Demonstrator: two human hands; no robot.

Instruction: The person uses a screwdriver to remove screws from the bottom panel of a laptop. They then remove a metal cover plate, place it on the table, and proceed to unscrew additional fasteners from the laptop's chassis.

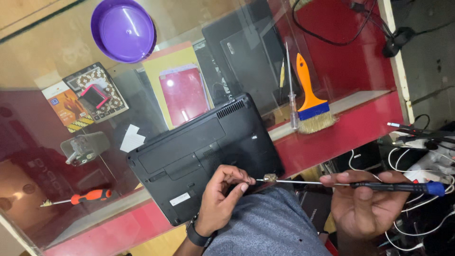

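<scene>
Right hand (367, 201) gripping a slim, rigid, light screwdriver (379, 186) by its handle; left hand (222, 192) pinching its tip just beside the heavy, fragile laptop (204, 151).

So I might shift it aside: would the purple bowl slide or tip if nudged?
The purple bowl looks like thin plastic, so probably light. It sits on smooth glass, so it would likely slide easily. Its wide, low shape suggests it won't tip.

Soft even light, pale glare on glass counter (57, 156), mostly sharp focus
</scene>
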